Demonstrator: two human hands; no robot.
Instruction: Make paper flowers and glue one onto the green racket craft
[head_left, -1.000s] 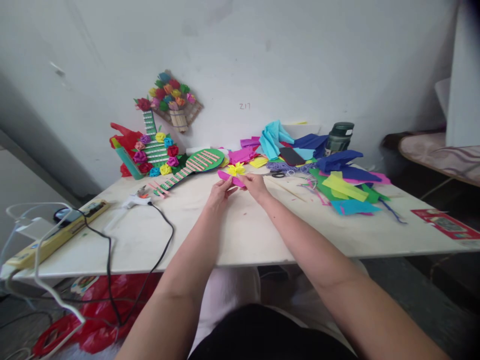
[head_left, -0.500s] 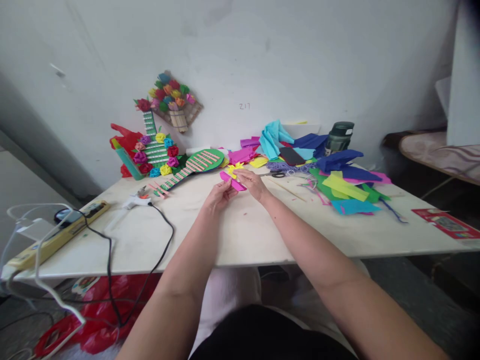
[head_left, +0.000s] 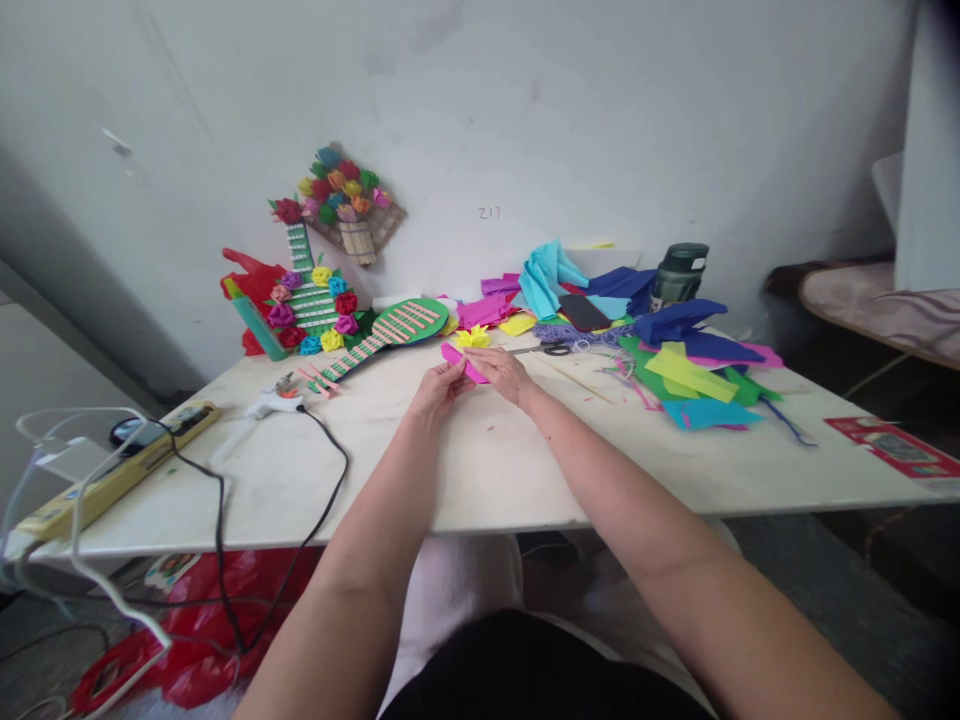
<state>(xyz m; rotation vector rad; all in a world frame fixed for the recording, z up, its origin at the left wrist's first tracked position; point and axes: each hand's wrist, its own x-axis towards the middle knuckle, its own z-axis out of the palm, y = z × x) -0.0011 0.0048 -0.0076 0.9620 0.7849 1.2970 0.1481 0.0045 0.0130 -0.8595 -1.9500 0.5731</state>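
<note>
A folded strip of magenta crepe paper (head_left: pixel 452 353) is between my two hands above the table. My left hand (head_left: pixel 441 389) pinches its near left side. The fingers of my right hand (head_left: pixel 501 373) press on it from the right and cover part of it. Just beyond my fingertips lies a yellow paper flower (head_left: pixel 472 337). Behind my right hand, black-handled scissors (head_left: pixel 555 350) rest on the table, with a thin wooden stick (head_left: pixel 574 378) to their right.
Coloured crepe paper sheets (head_left: pixel 690 375) cover the right side. A phone (head_left: pixel 585 312) and dark bottle (head_left: pixel 679 275) stand behind. At left are a glue gun (head_left: pixel 274 402), its looping cord, a power strip (head_left: pixel 120 470), and a flower-trimmed guitar-shaped craft (head_left: pixel 311 305) near a flat striped one (head_left: pixel 390 335).
My right hand has shifted slightly down onto the magenta paper, away from the yellow flower, which now shows more fully. My left hand stays nearly in place.
</note>
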